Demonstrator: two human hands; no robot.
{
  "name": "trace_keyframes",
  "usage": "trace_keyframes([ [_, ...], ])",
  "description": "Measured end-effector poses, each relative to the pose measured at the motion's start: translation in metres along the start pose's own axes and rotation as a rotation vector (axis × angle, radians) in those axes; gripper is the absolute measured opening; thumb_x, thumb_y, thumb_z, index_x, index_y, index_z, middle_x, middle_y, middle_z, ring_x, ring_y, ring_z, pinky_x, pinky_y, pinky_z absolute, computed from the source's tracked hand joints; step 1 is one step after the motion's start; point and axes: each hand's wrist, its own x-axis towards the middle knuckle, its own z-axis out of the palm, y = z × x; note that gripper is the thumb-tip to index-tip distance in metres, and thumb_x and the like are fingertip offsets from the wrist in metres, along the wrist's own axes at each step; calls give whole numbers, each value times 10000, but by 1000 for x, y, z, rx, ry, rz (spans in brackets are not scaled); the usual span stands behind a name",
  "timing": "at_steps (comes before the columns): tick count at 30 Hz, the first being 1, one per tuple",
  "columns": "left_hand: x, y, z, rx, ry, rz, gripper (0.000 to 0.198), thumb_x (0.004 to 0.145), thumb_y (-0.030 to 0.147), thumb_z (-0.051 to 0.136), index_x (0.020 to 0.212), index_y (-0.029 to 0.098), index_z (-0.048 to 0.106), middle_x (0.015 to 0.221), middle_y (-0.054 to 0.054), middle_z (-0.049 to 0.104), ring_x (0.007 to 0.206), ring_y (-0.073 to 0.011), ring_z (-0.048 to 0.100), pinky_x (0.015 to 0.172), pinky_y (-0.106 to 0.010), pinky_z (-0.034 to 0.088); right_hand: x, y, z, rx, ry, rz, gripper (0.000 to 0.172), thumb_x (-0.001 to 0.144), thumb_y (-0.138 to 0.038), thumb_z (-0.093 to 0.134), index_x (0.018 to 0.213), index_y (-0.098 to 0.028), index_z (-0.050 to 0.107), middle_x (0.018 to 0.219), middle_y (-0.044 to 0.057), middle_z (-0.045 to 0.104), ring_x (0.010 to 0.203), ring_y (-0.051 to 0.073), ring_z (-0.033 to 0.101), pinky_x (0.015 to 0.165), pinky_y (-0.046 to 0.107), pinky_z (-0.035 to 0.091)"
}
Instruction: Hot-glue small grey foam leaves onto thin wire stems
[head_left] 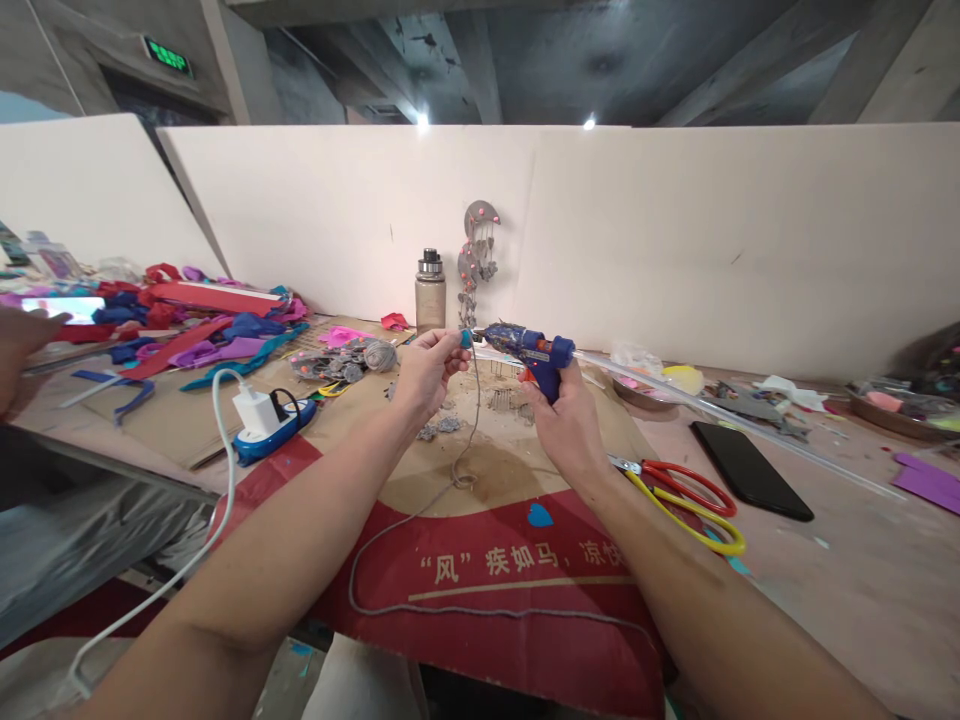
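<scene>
Blue glue gun [534,348], grasped by its handle in the person's right hand [562,420], above the middle of the desk [885,560]; its nozzle points left, toward a small teal piece [466,339] pinched between the fingers of the left hand [431,370]; whether nozzle and piece touch cannot be told. Grey yarn [478,390] hangs just below the teal piece, coils loosely, then trails across a red-and-brown printed board [525,650]; a clear rod [750,430] extends from behind the gun toward the lower right. Red-and-yellow scissors [679,500] lie beside the right forearm, with a black phone [750,470] farther right; at left, a blue power strip [274,432] bears a white plug; behind, a bottle [430,298] stands before a pale panel [675,240].
</scene>
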Motion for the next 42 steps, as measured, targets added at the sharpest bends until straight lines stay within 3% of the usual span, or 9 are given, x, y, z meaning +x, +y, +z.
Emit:
trace_keyframes([
  [13,-3,0,2,15,-56,-1,272,616,303,786,693,148,576,582,27,558,524,-77,559,495,-191,450,-1,5,2,-37,22,-73,350,845,-296,548,1183,-210,575,1050,122,698,939,294,647,870,464,481],
  [27,-3,4,3,12,-31,7,269,624,296,777,697,145,567,589,20,581,499,-64,539,490,-185,447,0,6,3,-73,30,-81,370,847,-326,523,1178,-168,572,1107,176,680,1011,338,634,895,503,471],
  [33,-2,2,1,8,-63,7,255,619,281,782,700,138,587,591,22,571,517,-73,560,486,-185,450,-1,6,3,-50,32,-70,375,848,-328,538,1197,-193,570,1082,150,696,974,319,650,885,496,483],
  [42,-1,3,-1,-9,-16,6,207,650,251,762,716,137,602,586,15,573,520,-71,562,492,-173,457,0,5,2,-55,29,-69,375,842,-314,530,1193,-191,578,1085,148,693,977,321,640,885,498,481],
])
